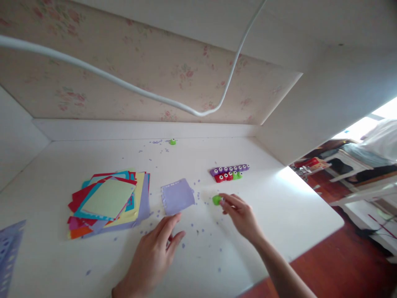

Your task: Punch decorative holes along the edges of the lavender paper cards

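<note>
My right hand (238, 213) pinches a small green googly-eyed piece (216, 200) just over the white desk, right of a purple paper square (178, 196). Beyond that hand, a row of purple pieces with eyes (231, 169) lies beside a row of red ones (223, 177) that ends in green ones (237, 175). My left hand (158, 248) rests near the lower edge of the purple square, thumb and fingers apart, holding nothing. Another green piece with an eye (173, 141) sits at the back of the desk.
A stack of coloured papers (108, 198) lies on the left of the desk (186, 277). Purple punched paper (10, 252) is at the far left edge. Small purple paper bits are scattered about. A white cable (149, 96) hangs across the wall above.
</note>
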### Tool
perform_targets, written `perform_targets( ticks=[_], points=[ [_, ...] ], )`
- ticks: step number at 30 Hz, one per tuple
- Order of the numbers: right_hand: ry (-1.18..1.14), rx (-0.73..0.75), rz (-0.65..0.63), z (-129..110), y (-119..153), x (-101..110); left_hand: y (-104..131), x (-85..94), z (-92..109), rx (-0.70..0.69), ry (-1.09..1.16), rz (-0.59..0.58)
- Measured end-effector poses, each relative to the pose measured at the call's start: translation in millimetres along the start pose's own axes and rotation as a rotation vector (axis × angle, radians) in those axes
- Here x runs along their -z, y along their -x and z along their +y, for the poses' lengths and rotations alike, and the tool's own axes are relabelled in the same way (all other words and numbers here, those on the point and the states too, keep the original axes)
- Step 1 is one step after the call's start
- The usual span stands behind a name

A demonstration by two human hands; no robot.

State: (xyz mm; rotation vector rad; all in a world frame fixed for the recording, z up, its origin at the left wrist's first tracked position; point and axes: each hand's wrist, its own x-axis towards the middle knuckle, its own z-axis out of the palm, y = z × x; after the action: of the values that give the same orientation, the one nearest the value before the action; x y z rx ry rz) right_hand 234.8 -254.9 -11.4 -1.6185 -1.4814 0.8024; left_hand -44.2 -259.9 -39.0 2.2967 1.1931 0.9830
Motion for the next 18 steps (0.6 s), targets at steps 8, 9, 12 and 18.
perform_targets(
  ticks=[8, 9, 12, 18],
  points=[
    [0.530, -0.058, 0.168, 82.2, -60.0, 119.5, 2.2, 3.9, -5.2, 0.031, -0.040, -0.046],
    [0.591, -0.031, 0.155, 84.0, -66.1, 122.9, 2.2, 2.9, -5.2, 0.025, -0.057, -0.056],
    [0.715, 0.000, 0.185, 83.9, -83.6, 122.0, 2.7, 0.4, -7.1, 0.021, -0.074, -0.067],
    [0.737, -0.024, 0.220, 85.2, -103.8, 113.0, 5.1, -0.5, -11.8, 0.033, -0.091, -0.052]
  ],
)
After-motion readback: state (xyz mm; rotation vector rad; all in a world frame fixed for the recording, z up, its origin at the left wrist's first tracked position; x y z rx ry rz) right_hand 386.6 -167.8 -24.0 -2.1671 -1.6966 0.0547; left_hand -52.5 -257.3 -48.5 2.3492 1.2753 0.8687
